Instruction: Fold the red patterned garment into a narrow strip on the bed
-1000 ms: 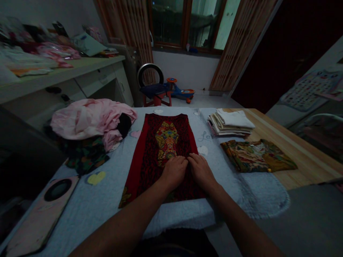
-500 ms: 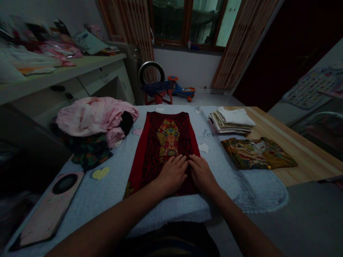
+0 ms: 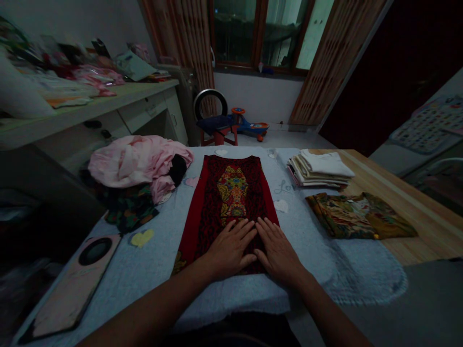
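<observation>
A dark red garment (image 3: 231,193) with a bright patterned centre panel lies flat and lengthwise on the pale blue cloth (image 3: 152,260) covering the table. My left hand (image 3: 229,248) and my right hand (image 3: 277,248) rest side by side on the garment's near end. Both palms are down with fingers stretched out flat, pressing the fabric. Neither hand holds anything.
A heap of pink and dark clothes (image 3: 137,168) lies at the left. A folded stack of pale clothes (image 3: 320,168) and a folded patterned cloth (image 3: 358,214) sit at the right on bare wood (image 3: 415,212). A flat pink board (image 3: 77,279) lies near left. A stool and toy car stand beyond.
Both hands have slid toward me along the garment, and their fingers have spread out flatter. The garment's near end now lies closer to the table edge.
</observation>
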Demonstrator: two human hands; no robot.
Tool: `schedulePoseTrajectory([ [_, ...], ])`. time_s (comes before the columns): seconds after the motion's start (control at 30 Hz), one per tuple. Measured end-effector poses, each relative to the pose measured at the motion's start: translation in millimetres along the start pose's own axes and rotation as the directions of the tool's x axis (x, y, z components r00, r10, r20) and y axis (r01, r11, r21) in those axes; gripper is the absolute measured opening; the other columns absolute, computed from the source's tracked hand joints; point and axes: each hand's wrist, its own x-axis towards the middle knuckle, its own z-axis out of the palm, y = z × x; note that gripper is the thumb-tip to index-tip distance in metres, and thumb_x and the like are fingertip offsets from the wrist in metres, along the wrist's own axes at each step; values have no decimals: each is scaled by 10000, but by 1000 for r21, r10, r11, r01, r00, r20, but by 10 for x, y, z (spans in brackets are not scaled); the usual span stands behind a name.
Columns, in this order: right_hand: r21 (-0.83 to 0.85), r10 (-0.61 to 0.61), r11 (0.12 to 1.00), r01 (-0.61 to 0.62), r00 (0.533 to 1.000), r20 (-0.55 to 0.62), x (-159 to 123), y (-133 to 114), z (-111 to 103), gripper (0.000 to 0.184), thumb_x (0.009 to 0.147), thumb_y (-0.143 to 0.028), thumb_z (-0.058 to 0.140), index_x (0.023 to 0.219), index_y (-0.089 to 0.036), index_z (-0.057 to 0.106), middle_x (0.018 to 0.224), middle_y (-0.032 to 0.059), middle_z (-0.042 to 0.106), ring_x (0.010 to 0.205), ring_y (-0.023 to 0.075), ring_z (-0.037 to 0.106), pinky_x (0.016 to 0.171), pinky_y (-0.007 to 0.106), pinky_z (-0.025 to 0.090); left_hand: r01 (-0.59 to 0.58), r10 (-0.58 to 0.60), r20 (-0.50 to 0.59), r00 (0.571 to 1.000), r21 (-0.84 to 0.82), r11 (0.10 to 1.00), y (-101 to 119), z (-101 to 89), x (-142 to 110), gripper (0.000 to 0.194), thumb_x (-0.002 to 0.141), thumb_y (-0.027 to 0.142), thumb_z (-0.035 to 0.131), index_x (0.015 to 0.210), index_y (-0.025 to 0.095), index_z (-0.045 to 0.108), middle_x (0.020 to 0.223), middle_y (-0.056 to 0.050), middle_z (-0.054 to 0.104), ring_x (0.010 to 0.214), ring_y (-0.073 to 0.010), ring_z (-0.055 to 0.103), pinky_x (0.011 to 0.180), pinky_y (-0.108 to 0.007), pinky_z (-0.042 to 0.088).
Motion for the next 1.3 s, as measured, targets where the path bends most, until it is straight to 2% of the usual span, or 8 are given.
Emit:
schedulePoseTrajectory([
  [0.13, 72, 3, 997, -5, 1000, 26, -16, 50, -58, 719, 864, -314, 540, 1519, -150, 294, 1583, 121, 274, 1472, 263, 209, 1177, 501, 272, -18, 18, -17, 1000, -21, 1000, -21, 14, -25, 703, 943, 584, 396, 1537, 261, 201, 1602, -37, 269, 1491, -229, 173, 1204, -463, 135],
  [0.33, 258, 35, 965, -42, 999, 30, 296, 275, -208, 457, 914, -165, 377, 1336, -161, 554, 1341, 119, 598, 1253, 204, 542, 1089, 428, 423, -30, 28, -50, 998, -46, 998, -28, 36, -38, 691, 927, 550, 457, 1520, 251, 264, 1598, -49, 278, 1483, -232, 205, 1212, -465, 128],
  [0.47, 199, -44, 979, 41, 999, 7, 640, 329, -107, 453, 905, -131, 376, 1313, -129, 574, 1387, 139, 557, 1307, 224, 496, 1113, 438, 394, -24, 21, -65, 998, -56, 998, -17, 22, -37, 690, 928, 564, 446, 1520, 259, 265, 1580, -50, 322, 1471, -234, 241, 1214, -460, 134],
  [0.67, 104, -53, 993, 49, 998, 36, 989, 335, 89, 474, 875, -149, 460, 1339, -107, 544, 1452, 169, 481, 1367, 249, 425, 1143, 449, 351, -19, 14, -55, 998, -76, 997, -6, 5, -36, 685, 934, 563, 437, 1521, 255, 265, 1575, -61, 332, 1470, -245, 241, 1214, -475, 130],
  [0.87, 61, -51, 997, 51, 999, -9, 1169, 385, 143, 480, 877, -107, 427, 1344, -92, 536, 1423, 160, 512, 1351, 227, 441, 1140, 417, 361, -22, 17, -48, 999, -104, 994, 1, -22, -38, 667, 935, 539, 450, 1516, 255, 282, 1570, -55, 343, 1470, -246, 241, 1212, -482, 150],
  [1.03, 7, -41, 999, 42, 997, -65, 1177, 379, 183, 469, 884, -124, 430, 1338, -113, 545, 1418, 157, 510, 1336, 239, 438, 1115, 437, 374, -21, 16, -51, 999, -114, 993, 1, -20, -40, 678, 930, 522, 474, 1520, 255, 273, 1575, -57, 332, 1469, -252, 245, 1210, -486, 167],
  [1.13, -22, -9, 1000, 8, 998, -65, 1159, 352, 133, 408, 890, -139, 452, 1272, -136, 595, 1341, 137, 566, 1244, 238, 497, 1059, 403, 406, -15, 9, -48, 999, -123, 992, 6, -22, -44, 658, 930, 522, 471, 1507, 257, 300, 1573, -53, 336, 1466, -250, 253, 1208, -490, 175],
  [1.3, -60, 19, 998, -21, 999, -26, 1227, 294, -36, 292, 937, -144, 417, 1046, -193, 683, 1039, 86, 654, 973, 199, 567, 890, 324, 438, -11, 7, -24, 1000, -180, 984, 9, -52, -42, 622, 935, 525, 460, 1479, 243, 354, 1557, -66, 367, 1458, -251, 272, 1208, -501, 174],
])
